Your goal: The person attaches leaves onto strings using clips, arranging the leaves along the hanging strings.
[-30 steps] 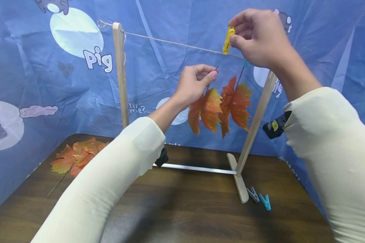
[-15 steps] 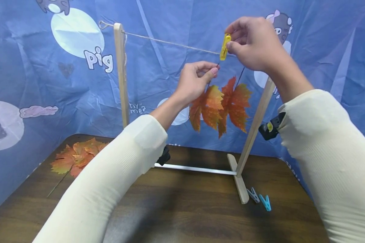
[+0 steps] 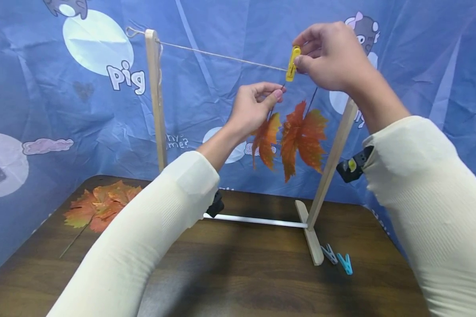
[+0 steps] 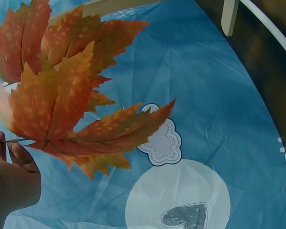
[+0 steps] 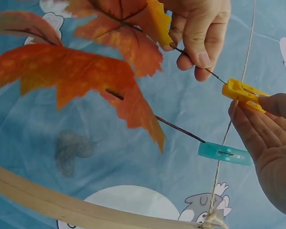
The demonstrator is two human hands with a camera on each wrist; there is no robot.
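My left hand [image 3: 255, 108] pinches the thin dark stem of an orange maple leaf [image 4: 57, 105], which hangs below the fingers. In my right hand [image 3: 333, 57] a yellow clothespin [image 5: 238, 90] is pinched between thumb and fingers. Its nose sits over the string [image 5: 250, 43], and the leaf's stem tip meets it there in the right wrist view. Closer to the right post, a second maple leaf [image 3: 303, 138] hangs from the string by a teal clothespin [image 5: 219, 151]. In the head view my right hand hides that teal clothespin.
The string runs between two wooden posts [image 3: 155, 97] joined by a white rod [image 3: 258, 220] low down. More maple leaves [image 3: 103, 204] lie at the table's left. A grey clothespin [image 3: 329, 254] and a blue clothespin [image 3: 345, 263] lie by the right foot.
My right hand has moved left and slightly down, bringing the yellow clothespin onto the string at the stem tip. The leaf in my left hand has turned and looks narrower.
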